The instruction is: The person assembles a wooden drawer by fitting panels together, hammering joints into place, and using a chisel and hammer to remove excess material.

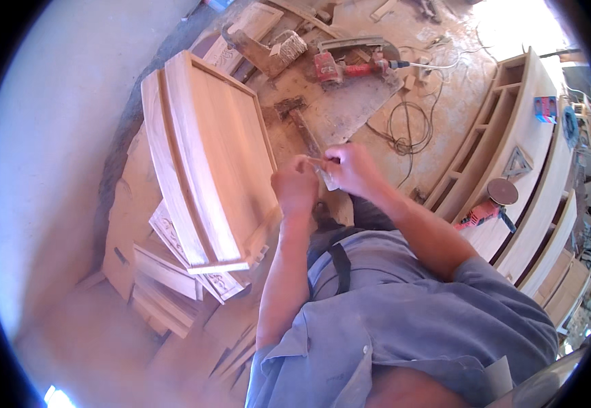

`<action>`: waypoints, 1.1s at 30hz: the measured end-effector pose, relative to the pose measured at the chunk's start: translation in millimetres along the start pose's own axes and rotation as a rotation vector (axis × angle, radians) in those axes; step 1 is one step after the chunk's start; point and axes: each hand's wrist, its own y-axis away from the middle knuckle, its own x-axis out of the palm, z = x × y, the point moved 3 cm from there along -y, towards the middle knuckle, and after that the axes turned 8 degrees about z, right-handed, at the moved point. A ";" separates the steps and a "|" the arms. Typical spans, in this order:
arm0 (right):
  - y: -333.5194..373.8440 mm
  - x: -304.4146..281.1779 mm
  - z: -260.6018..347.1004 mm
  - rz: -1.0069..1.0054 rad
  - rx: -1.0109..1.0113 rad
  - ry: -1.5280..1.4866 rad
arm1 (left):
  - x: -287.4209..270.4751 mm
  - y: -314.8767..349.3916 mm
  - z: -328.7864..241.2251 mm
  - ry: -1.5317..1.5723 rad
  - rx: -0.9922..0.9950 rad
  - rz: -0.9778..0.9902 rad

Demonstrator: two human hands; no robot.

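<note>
My left hand [297, 185] and my right hand [355, 168] are close together in front of my body, fingers pinched. Between them runs a small tan strip [317, 164]. A whitish, crumpled-looking scrap [331, 181] hangs below the right fingers; its kind is too small to tell. Just beyond the hands lies a hammer [302, 129], its handle toward me. Close by on the left, a pale wooden drawer-like piece [231, 136] with a curved, grooved front stands tilted.
Carved wooden panels [173, 234] are stacked at left. A red power tool [350, 68] with a pale cord lies ahead, near a coiled cable [407, 129]. On the right, a red disc sander [489, 204] rests on long wooden frames [479, 156]. A pale wall [57, 149] rises at far left.
</note>
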 end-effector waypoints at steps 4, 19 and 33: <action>-71.5 -8.8 -70.5 -0.051 -0.008 0.189 | 4.4 -23.5 4.5 0.665 -0.320 0.089; -93.0 -37.2 -5.7 0.198 -0.639 0.177 | -0.2 -53.5 -21.9 0.918 -0.489 0.153; -169.8 -119.2 -49.7 -0.127 0.003 -0.172 | -5.4 -220.6 -103.1 -0.199 0.150 -0.149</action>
